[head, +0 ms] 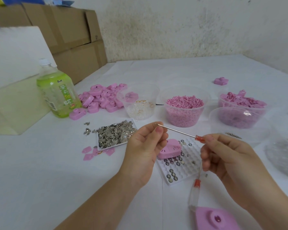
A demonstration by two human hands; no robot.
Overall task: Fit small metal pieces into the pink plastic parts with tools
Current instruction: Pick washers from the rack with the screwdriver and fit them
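Over the table (56, 163), the left hand (145, 146) pinched the tip of a screwdriver (178, 131); the right hand (226, 161) gripped its red handle. A pink part (170, 149) sat below on a tray (189, 170), metal pieces (115, 133) heaped left. Pushing could jab the pinching fingers (159, 130).

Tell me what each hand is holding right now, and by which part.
Both hands hold one small screwdriver. The left hand pinches the tip of its metal shaft, and the right hand grips its red handle end.
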